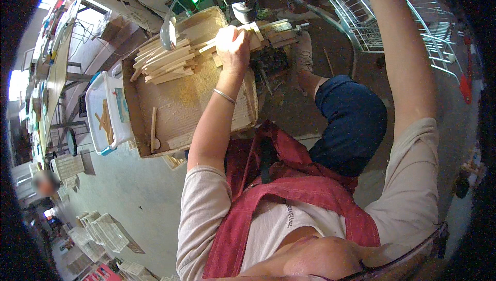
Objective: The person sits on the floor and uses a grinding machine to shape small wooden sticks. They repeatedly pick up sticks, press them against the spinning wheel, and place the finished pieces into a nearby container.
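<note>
Your left hand (233, 43) is closing in a fist around a few pale wooden strips (261, 32) at the far edge of the worktop (181, 105), knuckles up, with the strip ends sticking out to the right toward the small machine (279, 28) just beyond. Those gripped strips are lying roughly left to right, tilted a little upward on the right side, so their long axis is running straight across your reach into the machine.

The loose stack of strips (163, 61) is sitting just to the left of that hand, touching or nearly touching it, and fanning along much the same slanted line. Your left hand is by far the nearer one to it. Your right arm (408, 69) is stretching up and away on the right, beside the white wire rack (382, 17); the right hand itself is passing out of the top of the view, so you cannot tell from here whether it is gripping anything.

Counting: one stack, of more than a dozen strips, too overlapped to number exactly; one single strip (153, 126) lying apart, near the worktop's near-left corner, pointing toward you; one white plastic tray (98, 100) beside the worktop on the left, holding about three short sticks (105, 121).
</note>
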`<state>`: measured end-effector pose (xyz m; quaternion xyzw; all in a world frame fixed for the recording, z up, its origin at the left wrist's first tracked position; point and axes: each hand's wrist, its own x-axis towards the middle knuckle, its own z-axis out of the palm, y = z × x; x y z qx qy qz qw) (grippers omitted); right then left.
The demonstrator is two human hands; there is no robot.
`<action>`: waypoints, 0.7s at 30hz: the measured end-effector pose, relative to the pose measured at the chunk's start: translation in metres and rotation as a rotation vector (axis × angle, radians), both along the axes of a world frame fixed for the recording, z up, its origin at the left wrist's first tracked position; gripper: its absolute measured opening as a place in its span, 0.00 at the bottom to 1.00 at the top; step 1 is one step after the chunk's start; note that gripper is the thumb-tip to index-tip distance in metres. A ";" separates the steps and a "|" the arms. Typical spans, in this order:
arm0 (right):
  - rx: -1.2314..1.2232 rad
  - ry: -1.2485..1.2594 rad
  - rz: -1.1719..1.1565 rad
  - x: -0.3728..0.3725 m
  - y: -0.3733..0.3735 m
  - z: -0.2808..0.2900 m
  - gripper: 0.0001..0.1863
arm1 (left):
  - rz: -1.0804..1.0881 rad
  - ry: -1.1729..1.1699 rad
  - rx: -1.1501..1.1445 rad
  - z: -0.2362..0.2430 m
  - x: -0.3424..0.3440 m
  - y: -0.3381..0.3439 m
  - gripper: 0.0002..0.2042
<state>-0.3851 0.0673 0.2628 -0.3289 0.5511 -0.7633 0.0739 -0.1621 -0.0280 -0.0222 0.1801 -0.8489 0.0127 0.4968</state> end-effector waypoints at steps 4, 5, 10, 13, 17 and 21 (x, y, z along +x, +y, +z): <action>-0.006 0.038 -0.010 -0.003 0.005 -0.007 0.12 | 0.007 -0.002 -0.003 -0.003 0.001 -0.002 0.08; 0.015 0.031 -0.025 0.001 0.007 -0.007 0.12 | 0.005 0.001 -0.002 -0.003 0.001 -0.002 0.08; -0.022 0.001 -0.040 0.004 0.015 -0.014 0.14 | 0.013 0.009 0.002 -0.004 -0.001 -0.002 0.08; -0.003 -0.031 -0.093 0.000 0.022 -0.017 0.13 | 0.000 0.016 0.004 -0.002 -0.007 0.000 0.08; 0.071 -0.126 -0.210 0.040 0.025 -0.025 0.11 | 0.043 -0.023 0.008 -0.008 0.007 -0.003 0.08; -0.015 -0.140 -0.022 0.023 0.048 -0.040 0.09 | 0.026 -0.029 0.014 -0.005 0.003 -0.004 0.09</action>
